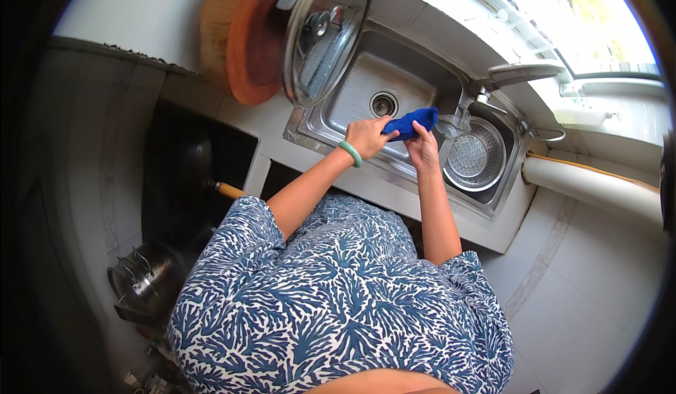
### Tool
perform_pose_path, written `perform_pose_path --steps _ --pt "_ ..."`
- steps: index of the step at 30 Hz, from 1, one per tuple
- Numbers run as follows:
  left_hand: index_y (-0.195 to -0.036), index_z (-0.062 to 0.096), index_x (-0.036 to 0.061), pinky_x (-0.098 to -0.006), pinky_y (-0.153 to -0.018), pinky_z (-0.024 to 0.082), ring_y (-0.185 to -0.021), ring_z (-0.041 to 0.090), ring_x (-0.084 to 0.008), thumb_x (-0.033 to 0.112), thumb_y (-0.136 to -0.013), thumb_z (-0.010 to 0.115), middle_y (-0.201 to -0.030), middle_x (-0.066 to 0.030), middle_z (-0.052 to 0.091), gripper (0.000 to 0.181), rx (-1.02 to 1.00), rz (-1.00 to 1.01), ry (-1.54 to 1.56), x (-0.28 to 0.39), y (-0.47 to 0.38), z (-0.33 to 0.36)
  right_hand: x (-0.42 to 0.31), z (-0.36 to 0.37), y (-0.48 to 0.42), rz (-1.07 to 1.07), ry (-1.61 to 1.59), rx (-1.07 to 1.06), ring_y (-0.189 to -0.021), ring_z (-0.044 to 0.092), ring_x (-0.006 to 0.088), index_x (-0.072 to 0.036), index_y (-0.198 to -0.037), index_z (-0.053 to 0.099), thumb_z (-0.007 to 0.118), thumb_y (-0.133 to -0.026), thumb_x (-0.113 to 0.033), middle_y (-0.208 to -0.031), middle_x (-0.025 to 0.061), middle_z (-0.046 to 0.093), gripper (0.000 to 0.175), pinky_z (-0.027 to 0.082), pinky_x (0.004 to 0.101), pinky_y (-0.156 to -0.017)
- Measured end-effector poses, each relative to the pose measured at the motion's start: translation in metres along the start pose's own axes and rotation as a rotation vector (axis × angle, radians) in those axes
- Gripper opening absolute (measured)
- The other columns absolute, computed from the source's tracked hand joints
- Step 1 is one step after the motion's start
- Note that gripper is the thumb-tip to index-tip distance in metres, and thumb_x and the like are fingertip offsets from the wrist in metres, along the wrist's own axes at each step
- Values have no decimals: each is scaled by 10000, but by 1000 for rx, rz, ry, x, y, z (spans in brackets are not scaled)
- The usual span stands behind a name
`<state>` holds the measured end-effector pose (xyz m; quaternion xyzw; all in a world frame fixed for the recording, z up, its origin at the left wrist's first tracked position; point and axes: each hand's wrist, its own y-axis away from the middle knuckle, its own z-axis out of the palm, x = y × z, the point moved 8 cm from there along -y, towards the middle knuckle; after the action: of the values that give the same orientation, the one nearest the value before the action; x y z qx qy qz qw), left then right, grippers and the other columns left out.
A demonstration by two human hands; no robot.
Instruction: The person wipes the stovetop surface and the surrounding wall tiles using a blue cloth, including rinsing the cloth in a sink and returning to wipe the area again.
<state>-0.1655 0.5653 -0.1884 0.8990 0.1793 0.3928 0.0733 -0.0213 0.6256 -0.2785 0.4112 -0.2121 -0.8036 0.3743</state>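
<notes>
A bunched blue cloth (411,124) is stretched between my two hands above the front rim of a stainless steel sink (354,98). My left hand (367,138), with a pale green bangle (350,154) at the wrist, grips the cloth's left end. Thumb and fingers of my right hand (424,146) hold it from below near the right end. Behind and left of the cloth the sink drain (383,104) shows. In the smaller basin to the right sits a perforated metal colander (475,153).
A glass pot lid (330,40) and round wooden boards (253,61) stand left of the sink. The faucet (523,74) is behind the basins, near a crumpled clear plastic bag (455,123). At left are a wooden-handled wok (179,156) and a metal pot (145,278).
</notes>
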Motion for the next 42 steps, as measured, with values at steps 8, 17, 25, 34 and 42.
perform_pose_path --steps 8,17,25,34,42 --pt "-961 665 23 -403 -767 469 -827 615 -349 380 -936 456 -884 -166 662 414 480 206 190 0 2 -47 4 9 13 -47 -153 -117 -1129 495 252 -69 -1215 465 541 -711 70 -1184 106 537 529 365 408 -1000" --pt "-956 642 -12 -274 -737 475 -768 626 -164 424 -917 519 -795 -88 652 456 90 -183 1053 26 38 -5 37 98 104 112 -281 -366 -1245 372 430 -16 -1342 345 476 -777 -710 -1360 215 385 905 286 605 -1031" --pt "-631 603 -31 -328 -516 450 -513 543 -143 434 -879 528 -562 -74 589 533 404 -571 1134 -33 58 35 48 85 95 17 61 -3 -965 609 249 -4 -1148 536 521 -878 -417 -1083 138 613 494 474 363 -899" --pt "-770 669 22 -394 -647 480 -703 612 -305 296 -886 541 -732 -150 641 323 446 146 458 60 41 -37 -1 60 100 -61 -30 -135 -1242 419 241 -134 -1389 356 347 -923 -557 -1339 100 443 629 318 404 -1057" --pt "-546 475 50 -280 -463 281 -497 342 -54 380 -929 530 -505 66 383 509 553 -118 820 -1 155 -123 74 55 163 232 215 -227 -1008 599 229 64 -1181 501 722 -784 -185 -1086 129 615 517 443 371 -951"
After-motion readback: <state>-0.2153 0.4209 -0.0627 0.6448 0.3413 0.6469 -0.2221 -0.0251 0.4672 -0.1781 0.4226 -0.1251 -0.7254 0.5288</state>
